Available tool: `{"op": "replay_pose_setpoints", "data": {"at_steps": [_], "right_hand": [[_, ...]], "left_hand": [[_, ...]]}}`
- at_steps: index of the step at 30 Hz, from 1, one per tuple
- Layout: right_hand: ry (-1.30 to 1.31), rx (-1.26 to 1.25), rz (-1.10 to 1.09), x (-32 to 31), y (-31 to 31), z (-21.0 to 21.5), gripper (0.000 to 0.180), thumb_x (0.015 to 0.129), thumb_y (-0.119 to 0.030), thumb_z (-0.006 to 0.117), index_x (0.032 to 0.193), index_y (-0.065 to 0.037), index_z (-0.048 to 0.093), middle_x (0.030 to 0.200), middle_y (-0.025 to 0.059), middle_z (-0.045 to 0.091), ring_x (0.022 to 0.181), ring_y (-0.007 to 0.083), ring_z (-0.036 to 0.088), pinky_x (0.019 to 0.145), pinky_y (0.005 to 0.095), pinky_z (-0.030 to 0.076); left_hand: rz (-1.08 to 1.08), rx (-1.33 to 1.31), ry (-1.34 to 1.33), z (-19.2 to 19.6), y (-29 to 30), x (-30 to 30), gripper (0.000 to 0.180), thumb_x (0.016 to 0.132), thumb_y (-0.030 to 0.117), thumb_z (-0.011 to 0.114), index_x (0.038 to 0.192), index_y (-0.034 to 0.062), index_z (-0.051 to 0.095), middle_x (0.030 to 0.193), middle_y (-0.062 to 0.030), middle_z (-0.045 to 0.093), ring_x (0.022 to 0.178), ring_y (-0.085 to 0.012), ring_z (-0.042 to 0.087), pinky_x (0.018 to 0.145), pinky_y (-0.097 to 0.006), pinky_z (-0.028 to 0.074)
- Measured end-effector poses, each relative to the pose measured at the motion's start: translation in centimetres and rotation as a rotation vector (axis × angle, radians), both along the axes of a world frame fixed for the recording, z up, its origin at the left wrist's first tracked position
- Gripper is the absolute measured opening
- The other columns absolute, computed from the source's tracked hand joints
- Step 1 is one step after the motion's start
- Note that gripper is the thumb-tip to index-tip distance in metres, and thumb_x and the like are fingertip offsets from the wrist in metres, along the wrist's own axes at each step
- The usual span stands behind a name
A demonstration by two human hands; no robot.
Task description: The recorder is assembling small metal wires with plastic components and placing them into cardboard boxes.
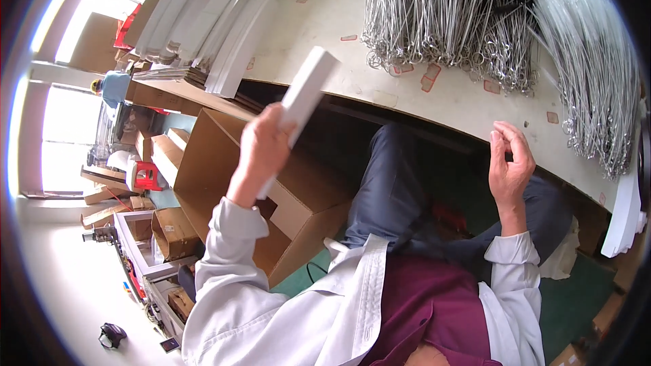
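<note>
A long, flat white cardboard sleeve [303,98] is gripped near its lower end by the left hand [261,149], fingers wrapped shut around it, and is held tilted above the edge of the pale counter [407,98]. The right hand [510,163] is raised just off the counter's rim, fingertips pinched together; whether anything is held cannot be told. A firmer, mid-length grip is judged steadier. Bundled silver wire skewers [441,20] lie beyond.
</note>
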State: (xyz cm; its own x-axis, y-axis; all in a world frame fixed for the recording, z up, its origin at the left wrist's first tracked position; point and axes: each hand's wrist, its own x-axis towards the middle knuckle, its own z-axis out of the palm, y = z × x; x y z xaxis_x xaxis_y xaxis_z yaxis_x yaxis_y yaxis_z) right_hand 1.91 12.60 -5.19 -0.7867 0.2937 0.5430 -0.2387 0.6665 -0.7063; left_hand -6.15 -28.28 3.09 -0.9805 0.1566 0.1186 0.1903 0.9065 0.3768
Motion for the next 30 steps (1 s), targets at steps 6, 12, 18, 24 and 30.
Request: {"op": "replay_pose_setpoints", "data": {"at_steps": [6, 12, 18, 24, 30], "right_hand": [[0.004, 0.08, -0.003, -1.4, 0.0, -0.8, 0.006, 0.095, -0.005, 0.068, 0.097, 0.0, 0.07, 0.097, 0.0098, 0.073, 0.076, 0.0176, 0.067, 0.062, 0.0272, 0.051], [-0.029, 0.108, -0.057, -1.1, -0.4, -1.5, 0.003, 0.093, -0.004, 0.069, 0.093, -0.001, 0.07, 0.096, 0.0103, 0.072, 0.075, 0.0179, 0.067, 0.061, 0.0272, 0.052], [0.155, 0.229, -0.071, -1.4, 0.3, -1.1, 0.002, 0.09, -0.003, 0.067, 0.089, -0.002, 0.069, 0.091, 0.0131, 0.072, 0.078, 0.0293, 0.07, 0.067, 0.0371, 0.056], [0.067, -0.074, 0.052, -0.7, -0.2, -0.1, 0.002, 0.088, -0.003, 0.068, 0.088, -0.002, 0.067, 0.087, 0.0119, 0.07, 0.075, 0.0282, 0.069, 0.065, 0.0364, 0.056], [-0.09, 0.089, -0.164, 2.9, 6.0, 1.5, 0.013, 0.088, -0.01, 0.073, 0.098, -0.003, 0.068, 0.089, 0.0115, 0.069, 0.072, 0.0263, 0.068, 0.065, 0.0364, 0.056]], "left_hand": [[0.118, -0.335, 0.222, -2.7, -8.0, -11.7, 0.033, 0.088, 0.019, 0.072, 0.116, 0.0039, 0.064, 0.096, -0.0234, 0.071, 0.093, -0.0451, 0.069, 0.081, -0.052, 0.054], [0.1, -0.606, 0.44, -3.3, -10.4, -20.0, 0.015, 0.089, 0.016, 0.067, 0.1, 0.0057, 0.065, 0.101, -0.0161, 0.068, 0.102, -0.0357, 0.066, 0.084, -0.048, 0.054], [0.0, -0.598, 0.644, -7.1, -11.4, -19.9, 0.037, 0.09, 0.017, 0.059, 0.125, 0.0064, 0.066, 0.129, -0.0189, 0.064, 0.125, -0.0359, 0.057, 0.106, -0.048, 0.045], [-0.117, -0.239, 0.556, -5.2, -6.4, -13.4, 0.038, 0.092, 0.009, 0.067, 0.129, 0.002, 0.062, 0.131, -0.0215, 0.063, 0.122, -0.0403, 0.059, 0.105, -0.047, 0.048], [-0.479, 0.111, 0.388, -4.0, 9.7, -6.6, 0.018, 0.089, 0.004, 0.07, 0.107, 0.0008, 0.07, 0.104, -0.018, 0.072, 0.096, -0.036, 0.071, 0.085, -0.041, 0.056]]}}
